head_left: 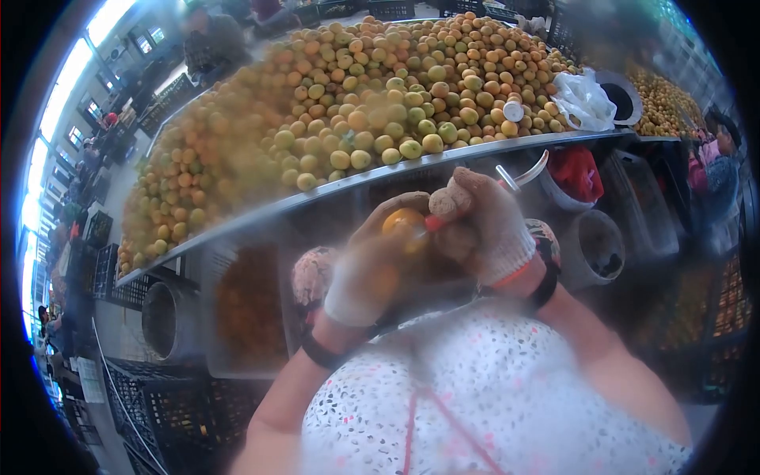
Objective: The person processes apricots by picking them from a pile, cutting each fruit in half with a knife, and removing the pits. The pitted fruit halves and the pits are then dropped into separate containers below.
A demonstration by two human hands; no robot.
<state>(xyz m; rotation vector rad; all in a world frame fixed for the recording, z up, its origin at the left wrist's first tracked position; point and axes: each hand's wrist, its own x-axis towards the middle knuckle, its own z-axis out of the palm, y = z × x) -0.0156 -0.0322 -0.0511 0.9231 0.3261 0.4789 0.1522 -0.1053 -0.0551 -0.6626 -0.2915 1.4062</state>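
Close in front of my body, my left hand (368, 261), in a soiled white glove, is closed round a small orange fruit (402, 223). My right hand (491, 226), gloved too, grips a red-handled tool (434, 222). A curved metal piece (532, 171) of this tool sticks out past the right hand's upper side. The other end of the red handle is right at the fruit. Lens haze blurs the lower part of both gloves.
A metal-edged table heaped with yellow-orange fruit (412, 148) spans the front. On it lie a white plastic bag (584, 100) and a round white lid (513, 111). Below stand a tub of orange pieces (212, 348), buckets (598, 245) and black crates (170, 400). Other people work farther off.
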